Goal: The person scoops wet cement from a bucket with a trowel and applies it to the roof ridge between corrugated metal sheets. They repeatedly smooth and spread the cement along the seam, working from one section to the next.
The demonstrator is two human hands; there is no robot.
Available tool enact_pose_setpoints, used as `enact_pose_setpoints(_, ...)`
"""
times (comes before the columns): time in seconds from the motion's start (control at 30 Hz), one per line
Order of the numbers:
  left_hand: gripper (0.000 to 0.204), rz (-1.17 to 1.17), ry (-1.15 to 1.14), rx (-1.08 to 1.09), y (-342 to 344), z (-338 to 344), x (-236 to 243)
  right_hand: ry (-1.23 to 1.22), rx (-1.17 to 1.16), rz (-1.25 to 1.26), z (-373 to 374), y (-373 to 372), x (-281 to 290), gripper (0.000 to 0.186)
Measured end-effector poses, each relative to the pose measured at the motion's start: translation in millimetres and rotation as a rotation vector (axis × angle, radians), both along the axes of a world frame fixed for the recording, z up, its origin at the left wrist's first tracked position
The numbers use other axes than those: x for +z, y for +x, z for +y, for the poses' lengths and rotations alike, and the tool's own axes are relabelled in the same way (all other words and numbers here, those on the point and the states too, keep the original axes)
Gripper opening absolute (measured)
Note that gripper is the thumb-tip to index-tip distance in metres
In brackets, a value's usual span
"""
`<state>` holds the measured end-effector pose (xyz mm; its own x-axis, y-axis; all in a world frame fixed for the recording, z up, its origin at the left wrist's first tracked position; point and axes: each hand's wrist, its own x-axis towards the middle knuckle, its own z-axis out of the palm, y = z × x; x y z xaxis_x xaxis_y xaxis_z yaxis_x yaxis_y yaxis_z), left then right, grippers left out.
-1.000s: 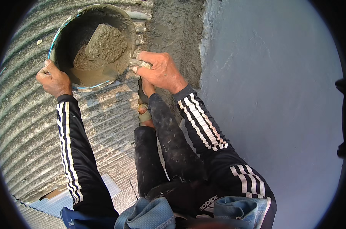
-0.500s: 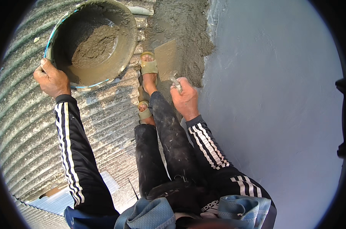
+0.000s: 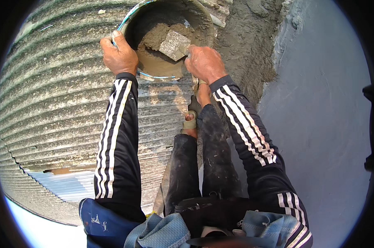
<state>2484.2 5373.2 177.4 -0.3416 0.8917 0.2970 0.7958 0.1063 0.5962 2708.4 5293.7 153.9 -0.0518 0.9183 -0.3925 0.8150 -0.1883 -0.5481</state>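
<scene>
My left hand [image 3: 120, 53] is closed on the rim of a round, mortar-coated basin [image 3: 209, 33] with a blue band along its edge, near the top middle. Wet grey-brown mortar [image 3: 152, 37] and watery slurry lie inside. My right hand [image 3: 205, 62] grips a trowel, its handle mostly hidden by my fingers; the square, speckled metal blade [image 3: 174, 43] rests in the basin on the mortar. Below the basin are my feet in olive sandals [image 3: 190, 123], partly hidden behind my right hand and wrist.
Corrugated weathered roof sheets [image 3: 50, 103] cover the left, with a pale blue sheet [image 3: 71, 186] lower down and a roof edge at bottom left. A rough strip of wet mortar [image 3: 249, 45] runs beside a smooth grey surface [image 3: 319, 124] on the right.
The trowel was loaded in the basin, then lay over the mortar strip without that lump; now my right hand has brought it back into the basin. The whole scene has shifted rightward in view.
</scene>
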Motion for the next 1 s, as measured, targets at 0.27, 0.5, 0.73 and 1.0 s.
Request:
enact_pose_setpoints(0.27, 0.056, 0.033, 0.006, 0.001, -7, -3, -11, 0.453, -0.283, 0.298, -55, -3, -6, 0.015)
enact_pose_setpoints(0.5, 0.06, 0.049, -0.034, -0.015, -13, -8, -17, -0.297, -0.581, 1.417, -189, 79, -49, 0.013)
enact_pose_setpoints(0.73, 0.06, 0.043, 0.004, -0.029, -10, -14, -19, -0.211, -1.412, 0.612, -298, 82, -50, 0.011)
enact_pose_setpoints(1.0, 0.052, 0.022, 0.012, -0.029, -2, -28, -20, 0.3, -0.204, -0.153, -173, 33, 2, 0.018)
